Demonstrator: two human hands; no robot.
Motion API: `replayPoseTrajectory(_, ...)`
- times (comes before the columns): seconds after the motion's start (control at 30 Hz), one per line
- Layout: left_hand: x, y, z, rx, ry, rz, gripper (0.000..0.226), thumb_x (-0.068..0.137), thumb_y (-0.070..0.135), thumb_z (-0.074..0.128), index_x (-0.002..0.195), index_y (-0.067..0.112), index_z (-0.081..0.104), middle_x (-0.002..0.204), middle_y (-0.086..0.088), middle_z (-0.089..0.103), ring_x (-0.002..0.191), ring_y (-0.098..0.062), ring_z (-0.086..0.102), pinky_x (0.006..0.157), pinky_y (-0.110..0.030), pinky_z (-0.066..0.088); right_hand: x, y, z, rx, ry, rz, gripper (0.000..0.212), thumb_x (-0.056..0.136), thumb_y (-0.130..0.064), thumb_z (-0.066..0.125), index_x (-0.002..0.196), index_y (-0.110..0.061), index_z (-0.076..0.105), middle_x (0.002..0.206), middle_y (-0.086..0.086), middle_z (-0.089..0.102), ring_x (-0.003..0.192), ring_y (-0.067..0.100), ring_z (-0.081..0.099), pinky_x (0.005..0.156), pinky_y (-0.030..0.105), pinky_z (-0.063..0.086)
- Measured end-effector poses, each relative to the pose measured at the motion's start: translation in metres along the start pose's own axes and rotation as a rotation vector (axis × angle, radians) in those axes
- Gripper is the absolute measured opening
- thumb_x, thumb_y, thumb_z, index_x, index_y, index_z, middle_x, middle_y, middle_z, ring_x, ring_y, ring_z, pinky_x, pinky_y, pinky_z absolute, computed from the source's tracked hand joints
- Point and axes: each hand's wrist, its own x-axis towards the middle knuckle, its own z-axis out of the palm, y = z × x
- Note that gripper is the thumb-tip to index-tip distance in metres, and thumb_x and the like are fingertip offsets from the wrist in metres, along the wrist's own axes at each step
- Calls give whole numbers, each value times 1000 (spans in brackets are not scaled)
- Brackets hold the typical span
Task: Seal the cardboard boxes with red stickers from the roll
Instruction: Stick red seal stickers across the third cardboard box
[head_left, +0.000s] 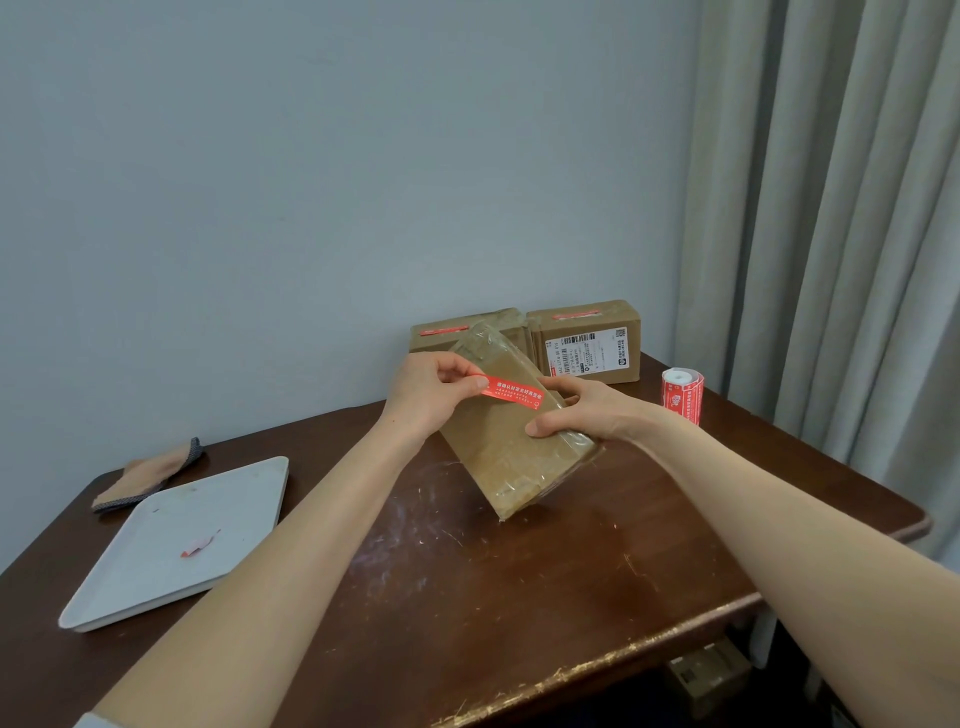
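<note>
A brown cardboard box (511, 457) wrapped in clear tape is tilted up on the dark wooden table (519, 597), one corner resting on the top. My right hand (582, 410) grips its upper right edge. My left hand (434, 387) pinches one end of a red sticker (514, 396) with white print, held across the box's upper face. The roll of red stickers (681, 394) stands upright at the right, behind my right wrist. Two sealed boxes, one on the left (441, 332) and one on the right (587, 338), stand at the back, each with a red sticker on top.
A white tray (171, 551) lies at the left with a small red and white scrap of backing (200, 544) on it. A folded cloth (148, 475) sits behind the tray. Grey curtains (831, 208) hang at the right. A box (709, 670) is on the floor under the table.
</note>
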Motion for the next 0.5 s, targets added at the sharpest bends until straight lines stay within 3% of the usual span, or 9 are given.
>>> replayPoseTrajectory(0.4,-1,1,-5,-22,-9,-5,13,80,19,73,70,25,68,79,5,66,82,-10,58,76,-22,44,2,-1,1,-17,3,-6,91,69,-37,81,146,-32,35,122,-3,55,101,8,57,84,26,46)
replayPoseTrajectory(0.5,-1,1,-6,-24,-8,-13,13,80,19,73,70,25,68,79,5,66,84,-12,58,82,-29,47,1,-2,2,-1,-5,-7,88,70,-34,81,145,-31,35,112,-7,56,96,6,58,75,22,47)
